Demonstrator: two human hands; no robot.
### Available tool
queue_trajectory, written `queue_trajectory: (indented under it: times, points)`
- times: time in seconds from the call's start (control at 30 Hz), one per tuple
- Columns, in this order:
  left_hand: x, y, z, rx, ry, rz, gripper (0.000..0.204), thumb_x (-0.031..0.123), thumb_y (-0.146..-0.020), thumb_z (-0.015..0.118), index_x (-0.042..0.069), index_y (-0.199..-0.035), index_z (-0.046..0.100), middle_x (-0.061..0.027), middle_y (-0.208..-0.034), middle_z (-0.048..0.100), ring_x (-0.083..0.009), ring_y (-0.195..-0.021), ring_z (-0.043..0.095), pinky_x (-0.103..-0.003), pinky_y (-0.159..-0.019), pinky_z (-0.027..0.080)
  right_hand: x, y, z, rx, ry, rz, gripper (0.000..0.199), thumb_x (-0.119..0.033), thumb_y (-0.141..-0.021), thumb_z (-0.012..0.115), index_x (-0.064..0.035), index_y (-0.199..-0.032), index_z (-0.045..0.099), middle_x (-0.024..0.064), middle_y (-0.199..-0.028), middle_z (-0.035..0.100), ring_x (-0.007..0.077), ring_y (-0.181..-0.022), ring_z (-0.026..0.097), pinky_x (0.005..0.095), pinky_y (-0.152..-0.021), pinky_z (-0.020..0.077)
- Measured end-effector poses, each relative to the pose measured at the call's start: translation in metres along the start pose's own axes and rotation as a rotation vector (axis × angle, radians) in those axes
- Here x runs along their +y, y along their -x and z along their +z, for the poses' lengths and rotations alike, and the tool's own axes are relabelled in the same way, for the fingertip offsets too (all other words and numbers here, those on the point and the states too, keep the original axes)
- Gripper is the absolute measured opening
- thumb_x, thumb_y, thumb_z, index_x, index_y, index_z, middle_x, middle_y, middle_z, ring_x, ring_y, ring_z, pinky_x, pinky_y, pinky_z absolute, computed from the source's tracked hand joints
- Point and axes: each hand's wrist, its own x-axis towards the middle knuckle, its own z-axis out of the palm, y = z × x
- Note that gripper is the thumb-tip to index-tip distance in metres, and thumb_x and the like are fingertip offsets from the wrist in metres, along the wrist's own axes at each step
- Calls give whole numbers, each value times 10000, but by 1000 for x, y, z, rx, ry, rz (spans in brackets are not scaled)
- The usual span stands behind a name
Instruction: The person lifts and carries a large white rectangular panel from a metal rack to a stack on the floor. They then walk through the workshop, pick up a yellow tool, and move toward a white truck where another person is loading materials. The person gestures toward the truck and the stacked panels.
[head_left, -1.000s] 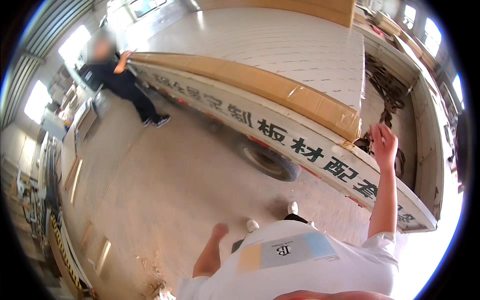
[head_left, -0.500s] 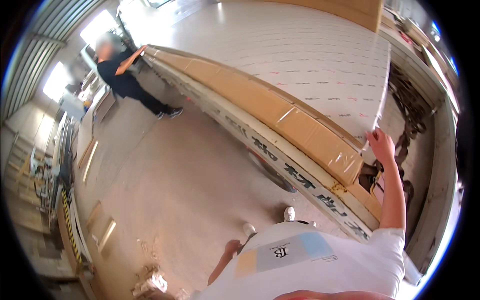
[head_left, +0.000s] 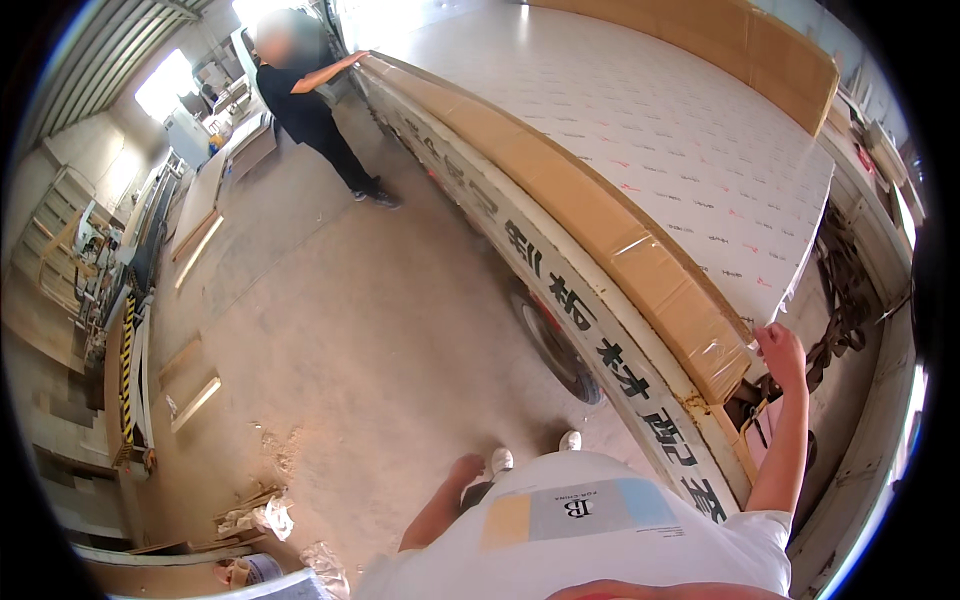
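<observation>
A large pale sheet [head_left: 660,165] with small printed marks lies on the truck bed at the right. My right hand [head_left: 782,352] is closed on the sheet's near corner, where a thin edge of film hangs loose. Just left of that hand ends a long strip of brown cardboard [head_left: 600,240], taped along the sheet's side. My left hand [head_left: 466,470] hangs low beside my body, away from the truck; its fingers are too small and blurred to read. At the strip's far end a co-worker [head_left: 315,110] in dark clothes rests a hand on the edge.
The truck's side board [head_left: 560,300] with dark lettering runs diagonally above a wheel [head_left: 552,345]. Brown straps [head_left: 845,300] lie in the bed at right. Another cardboard strip [head_left: 740,50] stands along the far side. Scraps [head_left: 262,515] and a wood strip [head_left: 196,404] lie on the floor.
My view has shifted, so the truck and co-worker sit farther right. My right hand has stayed at the sheet's corner, which now lies lower in view. The co-worker still touches the far end.
</observation>
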Motion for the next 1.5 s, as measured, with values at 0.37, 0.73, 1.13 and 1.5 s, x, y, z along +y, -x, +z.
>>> queue_trajectory:
  times: [0.37,0.73,1.13,1.5]
  points:
    - [-109,43,-7,28,-12,21,158,254,-774,720,119,-849,685,-82,-1000,682,-312,-1008,633,-433,-844,521,-56,118,-10,260,-94,-74,242,-305,-929,626,-65,-931,655,86,-763,665,220,-692,649,338,-668,491]
    - [-151,90,-20,-209,312,-292,242,267,-859,675,85,-1009,732,-163,-1020,693,-333,-1016,640,-461,-877,484,-8,190,34,493,7,82,243,-330,-959,598,-102,-909,666,81,-785,657,209,-689,637,339,-639,482]
    - [-149,37,-71,13,-270,505,327,419,-801,691,111,-909,677,-74,-1015,680,-284,-997,629,-416,-859,519,-29,193,41,536,207,65,299,-380,-987,548,-111,-899,645,78,-780,635,252,-671,620,374,-625,481]
    - [-104,35,-55,-163,-349,223,342,402,-801,710,86,-930,688,-126,-1023,675,-326,-1004,625,-440,-862,515,-19,193,40,542,192,22,286,-360,-995,541,-112,-945,673,71,-816,643,239,-663,614,352,-623,478]
